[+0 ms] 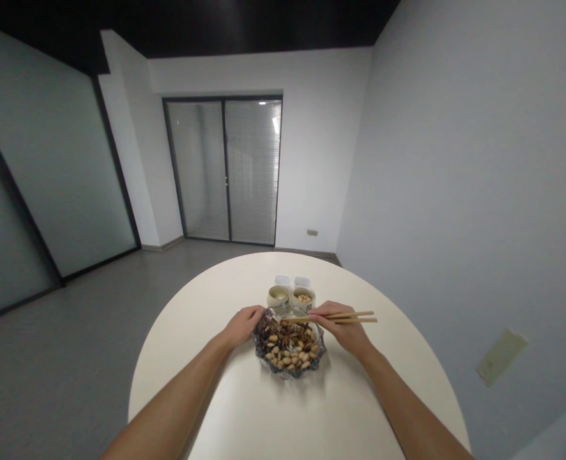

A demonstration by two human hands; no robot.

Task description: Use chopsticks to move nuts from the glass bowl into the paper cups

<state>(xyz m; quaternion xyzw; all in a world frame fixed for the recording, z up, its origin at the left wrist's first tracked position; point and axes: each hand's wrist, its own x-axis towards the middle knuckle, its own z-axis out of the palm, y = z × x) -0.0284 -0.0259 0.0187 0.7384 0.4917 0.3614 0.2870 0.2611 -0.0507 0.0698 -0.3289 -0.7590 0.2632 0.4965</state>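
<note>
A clear glass bowl point(323, 352) with a scalloped rim stands before me. Pale pistachios point(290, 359) fill its near side, and dark striped seeds point(296, 329) lie toward the far side. My left hand point(244, 324) grips the bowl's left rim, its fingertips partly hidden. In my right hand point(343, 326) is a pair of wooden chopsticks point(359, 315); their tips point left into the bowl, over the seeds. Whether anything is pinched between the tips is too small to tell. Just behind the bowl are a pale cup point(270, 299) and a second cup point(310, 300) with pistachios inside.
Two small white dishes point(283, 280) sit behind the cups. Everything stands on a round cream table point(259, 415). A grey-white wall point(436, 191) rises close on the right, frosted glass panels point(57, 160) on the left, and a glazed double door point(225, 169) beyond.
</note>
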